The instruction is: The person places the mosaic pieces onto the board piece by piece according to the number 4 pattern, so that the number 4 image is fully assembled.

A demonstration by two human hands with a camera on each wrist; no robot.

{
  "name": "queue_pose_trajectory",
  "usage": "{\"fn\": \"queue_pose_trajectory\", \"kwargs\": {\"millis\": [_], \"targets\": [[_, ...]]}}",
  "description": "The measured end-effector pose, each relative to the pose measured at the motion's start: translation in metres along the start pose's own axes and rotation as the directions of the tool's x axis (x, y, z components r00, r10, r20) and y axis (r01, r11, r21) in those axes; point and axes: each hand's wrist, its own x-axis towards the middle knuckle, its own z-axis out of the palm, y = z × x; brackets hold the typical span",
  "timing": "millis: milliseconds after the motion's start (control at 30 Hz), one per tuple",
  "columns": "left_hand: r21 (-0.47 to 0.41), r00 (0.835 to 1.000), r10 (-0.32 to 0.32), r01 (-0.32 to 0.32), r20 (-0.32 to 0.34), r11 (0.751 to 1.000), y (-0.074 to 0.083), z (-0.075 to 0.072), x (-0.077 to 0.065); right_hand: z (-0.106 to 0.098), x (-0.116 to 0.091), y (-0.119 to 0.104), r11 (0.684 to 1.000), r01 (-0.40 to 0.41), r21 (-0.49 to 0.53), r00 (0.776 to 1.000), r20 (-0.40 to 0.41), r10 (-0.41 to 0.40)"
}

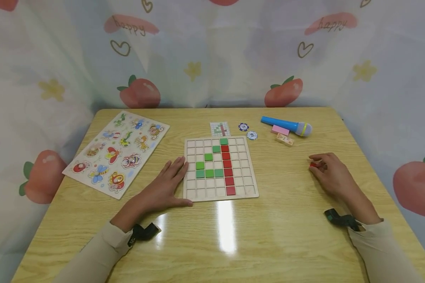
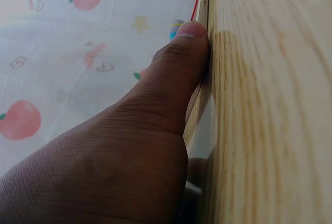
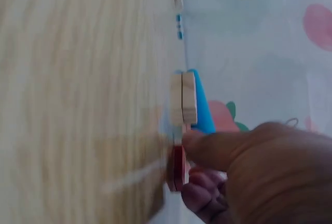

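Observation:
A wooden grid board (image 1: 241, 184) lies mid-table, with a column of red square tiles (image 1: 227, 164) and several green tiles (image 1: 209, 173) in its cells. My left hand (image 1: 163, 184) rests against the board's left side, fingers extended, the thumb (image 2: 181, 53) along its near edge. Off to the right of the board, my right hand (image 1: 331, 173) holds a small red tile (image 3: 179, 164) low at the table between thumb and fingers. Part of that tile is hidden by the fingers in the head view. Behind the board lies a small pattern card (image 1: 217, 129) printed with a similar coloured grid.
An insect puzzle board (image 1: 104, 157) lies at the left. Two poker chips, one dark blue (image 1: 243, 127) and one pale (image 1: 252, 135), sit behind the board. Farther right are a blue toy microphone (image 1: 287, 125), a pink block (image 1: 280, 130) and a wooden block (image 1: 285, 140).

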Motion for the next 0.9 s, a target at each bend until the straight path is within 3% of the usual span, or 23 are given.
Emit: {"fn": "queue_pose_trajectory", "kwargs": {"millis": [233,333,433,533,633,800,900], "targets": [[0.002,1.0,0.0,0.0,-0.001,1.0,0.002,0.001,0.003,-0.007,0.001,0.005,0.999,0.04,0.001,0.998,0.057,-0.04],[0.013,1.0,0.003,-0.003,0.0,1.0,0.003,0.001,0.004,-0.009,0.003,-0.009,0.996,0.085,0.012,0.995,0.055,-0.085],[0.021,1.0,0.008,-0.008,0.001,1.0,0.003,0.0,0.004,-0.008,0.009,-0.038,0.982,0.187,0.038,0.981,0.049,-0.188],[0.022,1.0,0.002,-0.003,0.004,1.0,0.003,-0.001,0.003,-0.001,0.02,-0.076,0.95,0.303,0.072,0.947,0.091,-0.308],[0.013,1.0,-0.008,0.008,0.007,1.0,0.003,-0.002,0.002,0.009,0.037,-0.115,0.917,0.383,0.11,0.899,0.183,-0.397],[-0.01,1.0,-0.002,0.002,-0.004,1.0,0.007,0.0,0.003,0.031,0.06,-0.16,0.892,0.411,0.189,0.827,0.336,-0.451],[-0.02,1.0,0.01,-0.01,0.002,1.0,0.01,0.002,0.004,0.043,0.064,-0.17,0.895,0.397,0.203,0.807,0.388,-0.445]]}}
